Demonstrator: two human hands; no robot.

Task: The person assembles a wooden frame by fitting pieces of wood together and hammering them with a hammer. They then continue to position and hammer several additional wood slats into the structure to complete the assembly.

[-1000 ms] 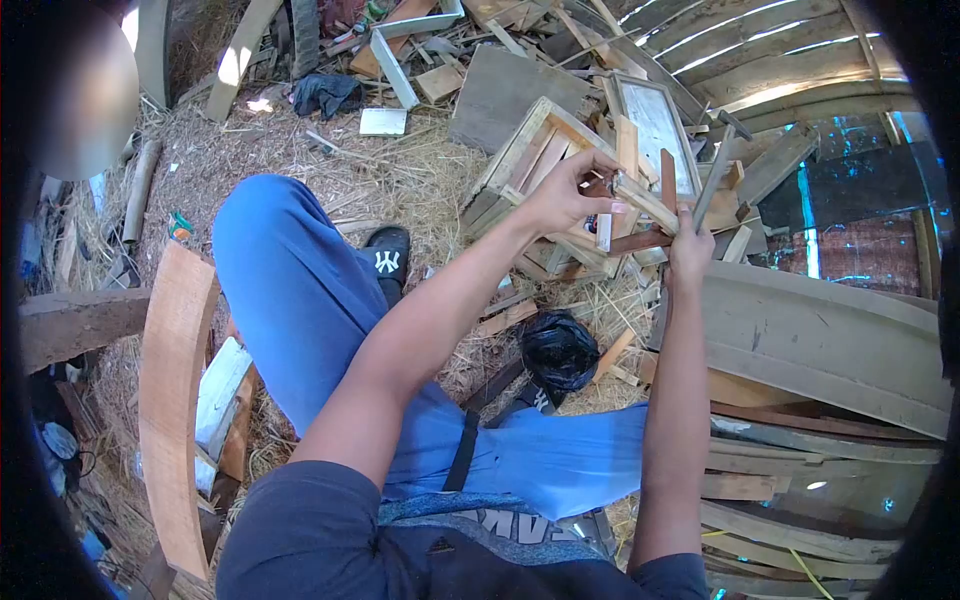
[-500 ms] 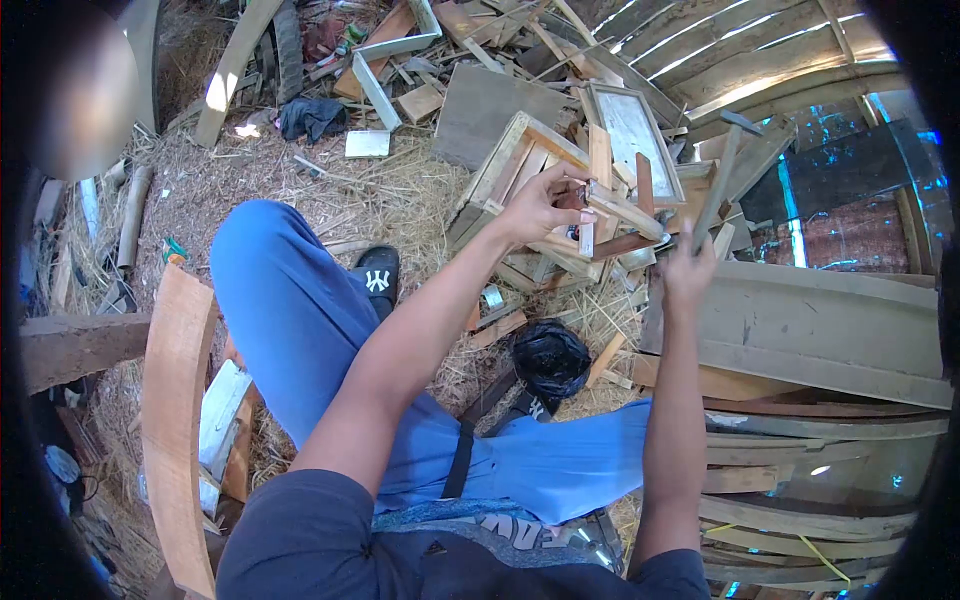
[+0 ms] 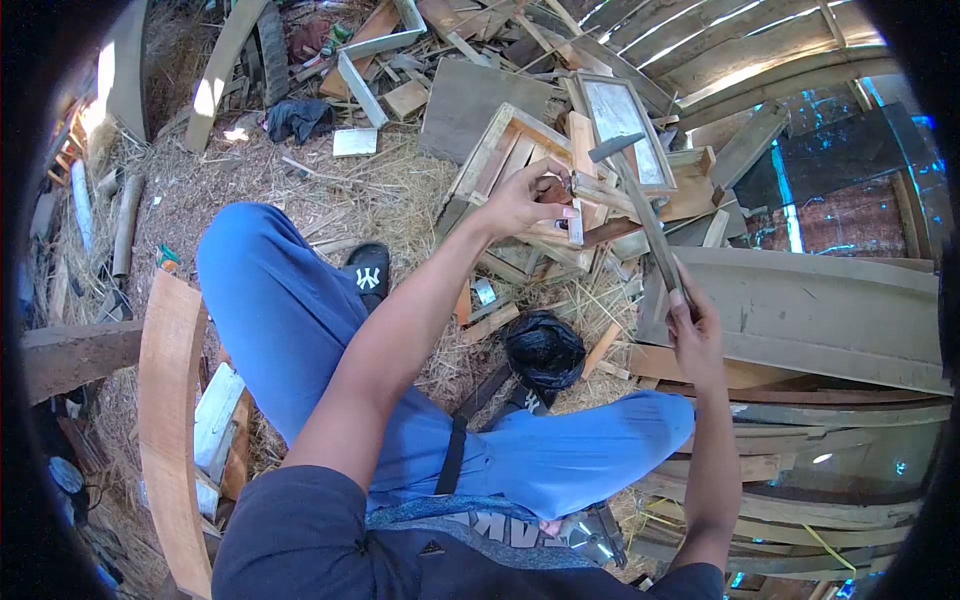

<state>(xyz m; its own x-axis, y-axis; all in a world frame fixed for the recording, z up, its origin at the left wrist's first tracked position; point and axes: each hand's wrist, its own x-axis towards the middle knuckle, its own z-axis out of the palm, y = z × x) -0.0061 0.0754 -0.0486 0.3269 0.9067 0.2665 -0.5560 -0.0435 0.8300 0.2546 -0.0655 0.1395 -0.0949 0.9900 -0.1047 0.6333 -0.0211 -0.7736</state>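
- Nearest in, along the bottom edge: dark shirt [image 3: 330,545], then blue trousers [image 3: 280,310] over both bent knees.
- Left of the left knee: curved wooden plank [image 3: 165,420], standing on edge, with a pale block [image 3: 215,410] tucked against its inner side.
- Between the knees, on the ground: black plastic bag [image 3: 543,350], crumpled, with short wood offcuts [image 3: 603,352] scattered beside it.
- Low on the right: right hand [image 3: 697,335], fingers wrapped tight round the bottom end of a hammer [image 3: 650,225]. Handle slanting up and left, metal head above the workpiece, just beside the left fingertips. Contact between head and wood: cannot tell.
- Past the left knee: black shoe [image 3: 368,270] with a white logo, flat on the ground.
- At the end of the outstretched arm: left hand [image 3: 520,205], thumb and fingers pinched on a pale wooden slat [image 3: 577,215], held upright against a bundle of crossed laths [image 3: 600,190]. Anything smaller between the fingertips: too small to tell.
- Directly behind: slatted wooden crate [image 3: 495,150], tilted, resting on straw [image 3: 380,190], with slat and laths against its right side.
- Just right of the crate: framed panel [image 3: 622,115], pale face up.
- Far right: broad weathered plank [image 3: 830,310] running across, with thinner boards [image 3: 800,510] stacked below it.
- Farther back: grey board [image 3: 465,95], white square piece [image 3: 355,142] and dark cloth [image 3: 297,118], then a heap of scrap timber [image 3: 480,25] along the top.
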